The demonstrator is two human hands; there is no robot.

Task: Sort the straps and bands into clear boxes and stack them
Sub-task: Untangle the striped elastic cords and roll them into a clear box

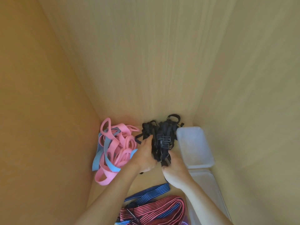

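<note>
Nearest, red and blue striped straps (162, 207) lie in front of the black straps (162, 137). The left hand (144, 155) and right hand (175, 169) both grip that black bundle with curled fingers. Pink and blue bands (115, 146) lie to its left, and a clear box (194, 146) sits just to its right.

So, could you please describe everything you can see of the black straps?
The black straps are a tangled bundle of narrow, woven-looking webbing with black plastic buckles. They sit near the back wall, between the pink and blue bands and a clear box, reaching the box's edge. The left hand holds their left side; the right hand grips their near end.
</note>
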